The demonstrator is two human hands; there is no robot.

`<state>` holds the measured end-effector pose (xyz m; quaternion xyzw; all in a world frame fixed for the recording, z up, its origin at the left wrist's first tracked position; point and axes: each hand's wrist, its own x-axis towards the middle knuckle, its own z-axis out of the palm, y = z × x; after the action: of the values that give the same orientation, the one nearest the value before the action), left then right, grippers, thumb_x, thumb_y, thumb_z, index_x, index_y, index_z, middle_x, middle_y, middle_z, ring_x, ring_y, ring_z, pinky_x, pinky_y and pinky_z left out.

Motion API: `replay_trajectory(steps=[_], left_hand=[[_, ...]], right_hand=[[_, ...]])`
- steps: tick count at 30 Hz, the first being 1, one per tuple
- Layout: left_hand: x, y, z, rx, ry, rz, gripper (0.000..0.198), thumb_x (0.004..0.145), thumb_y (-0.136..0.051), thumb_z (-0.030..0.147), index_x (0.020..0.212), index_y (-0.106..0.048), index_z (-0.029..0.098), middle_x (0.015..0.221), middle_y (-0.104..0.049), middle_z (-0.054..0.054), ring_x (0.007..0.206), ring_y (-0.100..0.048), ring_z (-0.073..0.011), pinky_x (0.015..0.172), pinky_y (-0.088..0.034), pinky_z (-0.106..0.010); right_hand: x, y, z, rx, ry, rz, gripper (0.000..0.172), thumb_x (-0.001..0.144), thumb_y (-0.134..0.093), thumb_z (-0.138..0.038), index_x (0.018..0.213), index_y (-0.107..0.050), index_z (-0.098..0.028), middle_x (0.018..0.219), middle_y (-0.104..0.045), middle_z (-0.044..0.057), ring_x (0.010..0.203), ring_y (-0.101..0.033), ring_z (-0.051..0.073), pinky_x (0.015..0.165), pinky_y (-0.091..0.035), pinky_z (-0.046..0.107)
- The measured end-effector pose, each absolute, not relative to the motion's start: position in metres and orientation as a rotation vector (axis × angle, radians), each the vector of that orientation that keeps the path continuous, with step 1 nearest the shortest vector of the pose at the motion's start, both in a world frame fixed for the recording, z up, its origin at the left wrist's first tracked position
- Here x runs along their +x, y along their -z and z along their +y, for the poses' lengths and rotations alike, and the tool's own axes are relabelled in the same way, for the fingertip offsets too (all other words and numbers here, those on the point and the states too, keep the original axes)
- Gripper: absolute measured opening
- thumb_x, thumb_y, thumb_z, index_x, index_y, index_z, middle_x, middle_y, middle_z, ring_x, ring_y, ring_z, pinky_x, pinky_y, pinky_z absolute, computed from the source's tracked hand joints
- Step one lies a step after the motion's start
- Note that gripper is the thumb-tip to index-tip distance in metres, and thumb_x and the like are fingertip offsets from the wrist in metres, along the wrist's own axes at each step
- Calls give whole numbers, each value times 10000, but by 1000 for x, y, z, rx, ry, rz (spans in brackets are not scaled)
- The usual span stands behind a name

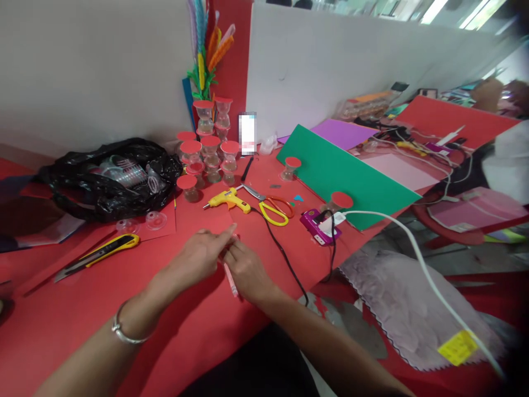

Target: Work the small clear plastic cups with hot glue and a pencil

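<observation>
My left hand (pixel 200 255) and my right hand (pixel 247 270) meet over the red tabletop (pixel 177 331), fingers closed together. From under my right hand's fingers sticks a slim pink-and-white stick (pixel 231 281), pen-like in shape; its upper end is hidden. What my left fingers pinch is covered by the hands. Just beyond them lie a yellow hot glue gun (pixel 226 200) and scissors (pixel 270 208) with yellow and orange handles. A yellow utility knife (pixel 101 255) rests to the left. Several clear cup pieces with red discs (pixel 210 144) stand at the back.
A black plastic bag (pixel 111 207) of clear cups sits at the left, near two clear lids (pixel 156 220). On the right are a purple power socket (pixel 320 226) with cords, a green board (pixel 343 173) and a cushioned chair (pixel 413 303). A phone (pixel 248 133) leans against the wall.
</observation>
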<state>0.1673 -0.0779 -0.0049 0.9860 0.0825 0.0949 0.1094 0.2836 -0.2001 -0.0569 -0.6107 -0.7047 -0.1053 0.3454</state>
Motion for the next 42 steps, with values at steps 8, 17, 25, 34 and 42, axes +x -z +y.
replay_trajectory(steps=[8,17,25,34,42], left_hand=[[169,11,-85,2732,-567,263,392,827,-524,48,1186,-623,169,966,-779,-68,848,-734,-218,790,-503,-364],[178,21,-98,2712,-560,596,375,831,-676,248,1201,-651,187,1163,-667,-136,1053,-629,-291,850,-514,-421],[171,-1,-132,2730,-409,769,101,907,-628,274,947,-675,194,935,-723,-59,947,-647,-248,793,-473,-384],[55,26,-194,2620,-890,1216,340,869,-583,189,1208,-583,169,1035,-732,-101,956,-672,-272,845,-485,-433],[17,45,-190,2519,-873,1504,483,864,-591,180,1333,-478,166,1116,-730,-123,1033,-668,-299,882,-513,-471]], right_hand=[[292,29,-242,-1563,180,-1600,154,983,-512,-150,906,-634,-203,728,-688,38,649,-613,179,635,-468,298],[299,29,-248,-1638,221,-1450,229,994,-491,-204,843,-663,-194,687,-696,37,624,-632,171,605,-469,274],[306,40,-253,-1654,187,-1376,253,998,-509,-296,832,-674,-200,719,-719,52,658,-679,191,627,-519,288],[285,39,-234,-1586,-35,-1273,274,995,-523,-349,836,-692,-204,751,-729,54,681,-697,202,635,-546,290],[230,19,-202,-1430,-159,-1554,234,1002,-497,-272,870,-686,-232,742,-733,30,678,-711,186,600,-551,279]])
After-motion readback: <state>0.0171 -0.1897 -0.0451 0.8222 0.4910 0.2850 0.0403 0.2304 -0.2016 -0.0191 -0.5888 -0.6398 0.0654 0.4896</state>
